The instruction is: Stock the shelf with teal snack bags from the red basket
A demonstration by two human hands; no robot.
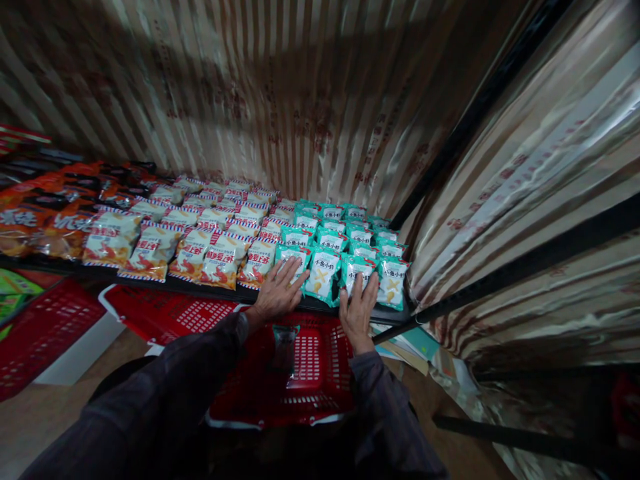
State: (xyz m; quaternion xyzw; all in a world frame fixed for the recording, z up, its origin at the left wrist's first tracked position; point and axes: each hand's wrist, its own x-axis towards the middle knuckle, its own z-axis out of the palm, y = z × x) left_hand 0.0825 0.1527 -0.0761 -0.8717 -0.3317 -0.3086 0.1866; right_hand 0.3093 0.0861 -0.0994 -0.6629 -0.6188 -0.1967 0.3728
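Observation:
Several teal-and-white snack bags (pixel 324 272) stand in rows at the right end of a dark shelf (pixel 390 315). My left hand (pixel 278 291) rests its outstretched fingers on the front of a teal bag at the left of the front row. Against another front bag to the right, the fingers of my right hand (pixel 359 312) lie flat and slightly spread. Neither hand is gripping a bag. Below the shelf edge, between my forearms, a red basket (pixel 320 373) has one dim teal packet (pixel 285 348) lying in it.
White snack bags with striped edges (pixel 220 259) fill the shelf's middle, and orange bags (pixel 65 227) its left part. More red baskets (pixel 45 333) sit below left. Striped, crinkled sheeting (pixel 310 100) hangs behind. A dark post (pixel 450 160) stands at the right.

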